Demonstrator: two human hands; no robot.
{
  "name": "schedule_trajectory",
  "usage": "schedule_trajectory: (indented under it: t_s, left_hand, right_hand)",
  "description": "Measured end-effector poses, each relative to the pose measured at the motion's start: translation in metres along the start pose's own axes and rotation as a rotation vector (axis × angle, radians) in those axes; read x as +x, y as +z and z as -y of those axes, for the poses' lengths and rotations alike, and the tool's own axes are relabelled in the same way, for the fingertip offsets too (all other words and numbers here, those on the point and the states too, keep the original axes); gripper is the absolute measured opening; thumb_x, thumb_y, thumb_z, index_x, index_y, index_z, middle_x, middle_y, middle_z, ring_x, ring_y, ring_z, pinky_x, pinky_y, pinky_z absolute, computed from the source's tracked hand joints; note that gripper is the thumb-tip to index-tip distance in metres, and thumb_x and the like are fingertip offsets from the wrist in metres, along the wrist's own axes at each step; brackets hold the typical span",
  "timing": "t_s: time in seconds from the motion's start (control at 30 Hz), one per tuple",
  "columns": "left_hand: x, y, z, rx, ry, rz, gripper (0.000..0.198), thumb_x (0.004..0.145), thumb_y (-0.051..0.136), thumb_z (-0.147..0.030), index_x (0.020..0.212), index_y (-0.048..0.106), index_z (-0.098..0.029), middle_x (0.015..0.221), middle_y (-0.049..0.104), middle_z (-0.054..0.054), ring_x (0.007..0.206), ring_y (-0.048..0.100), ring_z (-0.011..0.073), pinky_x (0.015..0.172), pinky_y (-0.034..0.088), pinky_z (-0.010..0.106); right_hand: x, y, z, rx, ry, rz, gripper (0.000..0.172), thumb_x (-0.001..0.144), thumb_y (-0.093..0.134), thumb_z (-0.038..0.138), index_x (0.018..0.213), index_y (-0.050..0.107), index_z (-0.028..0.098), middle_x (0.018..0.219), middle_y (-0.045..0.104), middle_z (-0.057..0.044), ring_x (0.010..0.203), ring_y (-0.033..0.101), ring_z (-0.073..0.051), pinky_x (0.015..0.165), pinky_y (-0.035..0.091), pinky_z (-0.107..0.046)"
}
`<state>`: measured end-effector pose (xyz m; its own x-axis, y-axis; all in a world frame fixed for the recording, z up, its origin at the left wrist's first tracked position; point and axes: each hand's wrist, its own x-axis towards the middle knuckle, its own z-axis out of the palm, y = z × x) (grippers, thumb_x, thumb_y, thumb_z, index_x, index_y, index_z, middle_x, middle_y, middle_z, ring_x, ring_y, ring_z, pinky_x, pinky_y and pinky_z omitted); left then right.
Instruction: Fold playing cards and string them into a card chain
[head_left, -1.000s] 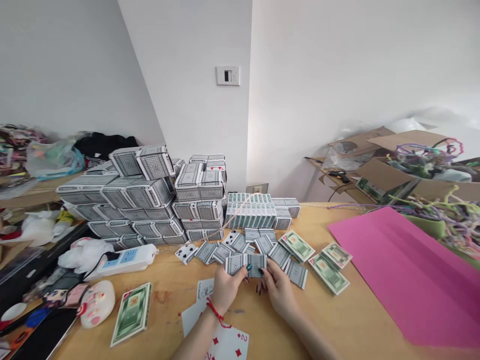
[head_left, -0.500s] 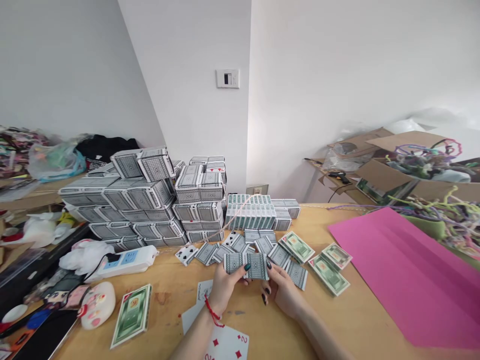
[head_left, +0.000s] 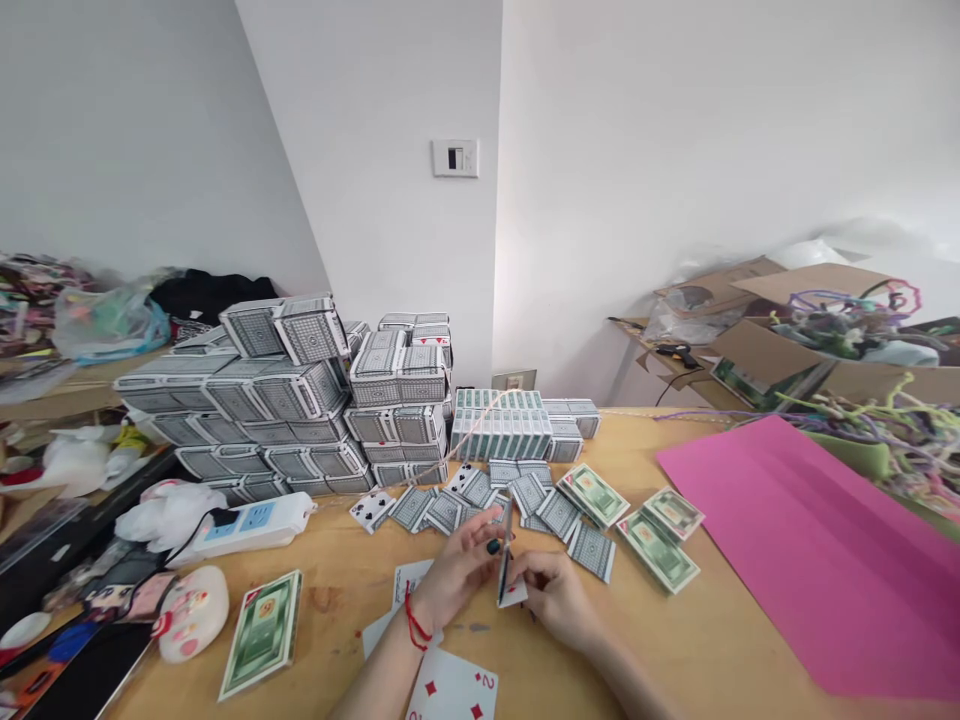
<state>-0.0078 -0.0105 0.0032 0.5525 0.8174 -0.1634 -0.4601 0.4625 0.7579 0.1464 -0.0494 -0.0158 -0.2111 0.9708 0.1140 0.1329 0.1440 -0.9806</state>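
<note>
Between my hands is a folded playing card (head_left: 514, 594), seen nearly edge-on, with a red diamond on the white part that shows. My left hand (head_left: 459, 572), wearing a red string bracelet, pinches its upper left side. On the lower right side, the fingers of my right hand (head_left: 556, 596) close on the same card. Just beyond them lies a scatter of folded playing cards (head_left: 445, 510), mostly patterned backs up. Under my left wrist are flat loose cards, among them a two of diamonds (head_left: 454, 688).
Stacked blocks of folded cards (head_left: 255, 390) rise at the back left. Green card boxes (head_left: 260, 632) lie left and right. A pink sheet (head_left: 810, 560) covers the right side. A power strip (head_left: 255, 522) and a white plush toy (head_left: 196, 612) sit left.
The card pieces faced me with patterned backs; now they are turned edge-on, a diamond face showing below. My right hand has drawn in its fingers beside the left.
</note>
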Motion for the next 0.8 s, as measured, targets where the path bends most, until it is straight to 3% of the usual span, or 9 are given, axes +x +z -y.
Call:
schedule_trajectory:
  t_s: [0.07,0.17,0.4,0.47,0.57,0.6,0.7,0.8]
  left_hand:
    - [-0.001,0.001,-0.002,0.078,-0.02,0.055,0.037,0.063,0.071,-0.028,0.096,0.062,-0.015,0.09,0.06,0.006,0.077,0.057,0.0148,0.069,0.042,0.025]
    - [-0.001,0.0,-0.003,0.123,-0.041,0.123,0.039,0.06,0.073,-0.032,0.093,0.063,-0.014,0.088,0.061,0.007,0.082,0.057,0.0178,0.071,0.042,0.026]
    - [-0.004,-0.004,-0.007,0.066,-0.021,0.037,0.044,0.063,0.07,-0.025,0.105,0.058,-0.019,0.098,0.062,0.007,0.087,0.057,0.0195,0.075,0.042,0.029]
    - [-0.006,-0.005,-0.01,0.006,-0.013,0.051,0.043,0.065,0.067,-0.031,0.106,0.058,-0.019,0.097,0.062,0.008,0.086,0.057,0.0203,0.073,0.042,0.03]
    - [-0.007,-0.008,-0.014,-0.11,-0.038,0.059,0.043,0.07,0.06,-0.04,0.105,0.059,-0.016,0.095,0.063,0.01,0.081,0.058,0.0205,0.068,0.043,0.031]
    - [-0.007,-0.009,-0.015,-0.152,-0.053,0.056,0.043,0.072,0.057,-0.042,0.105,0.059,-0.015,0.094,0.063,0.011,0.079,0.057,0.0199,0.067,0.043,0.031]
    - [-0.007,-0.009,-0.017,-0.27,-0.074,0.06,0.044,0.075,0.05,-0.046,0.103,0.06,-0.013,0.09,0.062,0.012,0.07,0.055,0.0167,0.061,0.04,0.028]
    - [-0.007,-0.007,-0.018,-0.336,-0.084,0.106,0.046,0.077,0.046,-0.047,0.101,0.061,-0.01,0.081,0.062,0.011,0.058,0.05,0.0133,0.055,0.036,0.026]
  right_hand:
    - [-0.001,-0.002,0.002,-0.064,-0.043,0.021,0.007,0.066,0.056,0.016,0.065,0.063,0.018,0.059,0.055,0.001,0.048,0.045,-0.011,0.044,0.034,-0.02]
    - [0.0,-0.007,0.008,-0.115,-0.081,-0.004,0.006,0.068,0.058,0.018,0.067,0.063,0.018,0.068,0.055,-0.001,0.056,0.049,-0.012,0.049,0.038,-0.022]
    - [0.002,-0.018,0.016,-0.267,-0.177,-0.081,0.01,0.073,0.057,0.028,0.073,0.059,0.018,0.069,0.05,-0.001,0.054,0.043,-0.011,0.047,0.035,-0.022]
    - [0.004,-0.023,0.012,-0.367,-0.175,-0.189,0.014,0.076,0.053,0.031,0.082,0.058,0.019,0.071,0.051,-0.002,0.051,0.041,-0.011,0.046,0.035,-0.023]
    - [0.007,-0.032,-0.001,-0.618,-0.11,-0.495,0.019,0.08,0.046,0.033,0.089,0.057,0.021,0.08,0.056,-0.005,0.05,0.045,-0.012,0.049,0.038,-0.026]
    - [0.008,-0.034,-0.005,-0.708,-0.063,-0.541,0.021,0.08,0.045,0.034,0.093,0.056,0.022,0.086,0.058,-0.005,0.051,0.048,-0.013,0.049,0.039,-0.026]
    - [0.01,-0.038,-0.015,-0.908,0.025,-0.572,0.032,0.076,0.049,0.037,0.105,0.052,0.024,0.107,0.056,-0.008,0.067,0.058,-0.019,0.05,0.042,-0.029]
    - [0.011,-0.035,-0.018,-1.001,0.047,-0.552,0.041,0.075,0.05,0.039,0.113,0.047,0.024,0.117,0.052,-0.01,0.084,0.059,-0.025,0.054,0.044,-0.03]
